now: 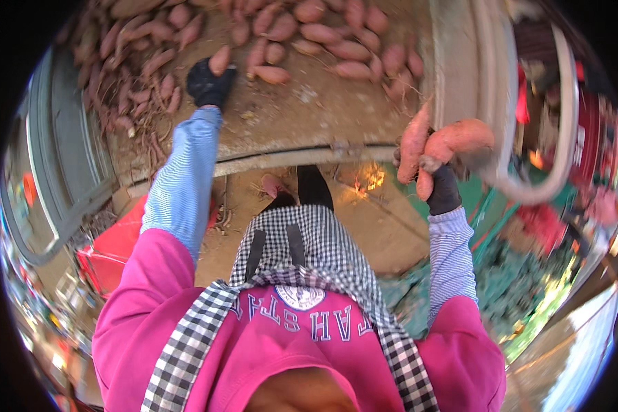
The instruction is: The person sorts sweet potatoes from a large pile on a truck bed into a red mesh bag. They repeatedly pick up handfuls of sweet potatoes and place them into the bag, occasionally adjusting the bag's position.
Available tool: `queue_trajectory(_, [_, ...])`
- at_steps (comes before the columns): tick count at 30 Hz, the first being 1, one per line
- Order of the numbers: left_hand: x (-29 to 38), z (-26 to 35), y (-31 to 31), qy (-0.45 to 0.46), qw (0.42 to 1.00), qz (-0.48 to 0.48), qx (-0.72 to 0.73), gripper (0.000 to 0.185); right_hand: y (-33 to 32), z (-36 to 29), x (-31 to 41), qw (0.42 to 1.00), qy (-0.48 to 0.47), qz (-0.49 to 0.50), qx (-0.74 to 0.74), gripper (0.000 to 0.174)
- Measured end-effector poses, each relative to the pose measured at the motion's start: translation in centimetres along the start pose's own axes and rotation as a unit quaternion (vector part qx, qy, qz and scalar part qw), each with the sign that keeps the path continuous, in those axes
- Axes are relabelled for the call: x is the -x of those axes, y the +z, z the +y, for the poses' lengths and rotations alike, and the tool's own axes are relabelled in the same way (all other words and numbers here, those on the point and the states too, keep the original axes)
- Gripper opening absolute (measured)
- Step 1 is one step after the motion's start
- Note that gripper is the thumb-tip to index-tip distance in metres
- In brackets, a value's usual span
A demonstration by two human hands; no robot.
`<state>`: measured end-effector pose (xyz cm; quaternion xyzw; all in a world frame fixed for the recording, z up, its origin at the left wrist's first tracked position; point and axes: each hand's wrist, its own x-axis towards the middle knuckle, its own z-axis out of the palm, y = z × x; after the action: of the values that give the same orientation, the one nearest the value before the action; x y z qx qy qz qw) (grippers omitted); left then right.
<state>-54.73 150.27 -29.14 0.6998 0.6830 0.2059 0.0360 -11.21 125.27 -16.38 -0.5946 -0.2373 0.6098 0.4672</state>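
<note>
My left hand [208,86], in a dark glove, reaches onto the dirt-covered bed. A small pink-skinned sweet potato [220,60] is in its grasp, with the fingers partly hidden. Off to the right, beside the bed's side wall, my right hand [444,189] wears a dark, soiled glove. It holds a bunch of sweet potatoes, among them a long tapered one [414,144] and a thick curved one [463,138]. Another rounded end shows below them; whether it is a separate root I cannot tell. Just right of my left hand, a loose sweet potato [271,74] lies on the bed.
More sweet potatoes [347,50] cover the far bed, and thin, rooty ones [141,96] heap at left. Metal side walls [471,67] flank it, with a curved rail [569,129] at right. Below are a red container [116,247] and green netting [510,278].
</note>
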Motion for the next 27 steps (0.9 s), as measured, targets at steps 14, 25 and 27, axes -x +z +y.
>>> queue_trajectory(14, [6.6, -6.6, -4.5, -0.106, 0.960, -0.043, 0.255, 0.061, -24.7, 10.4, 13.1, 0.945, -0.033, 0.293, -0.139, 0.045])
queue_trajectory(25, [8.7, -1.9, -3.8, -0.212, 0.879, -0.099, 0.415, 0.052, -17.3, 5.6, 11.0, 0.810, -0.170, 0.490, 0.276, 0.033])
queue_trajectory(27, [9.5, -2.7, -2.3, -0.255, 0.844, -0.090, 0.463, 0.049, -12.9, 6.5, 8.1, 0.883, -0.212, 0.334, 0.254, 0.031])
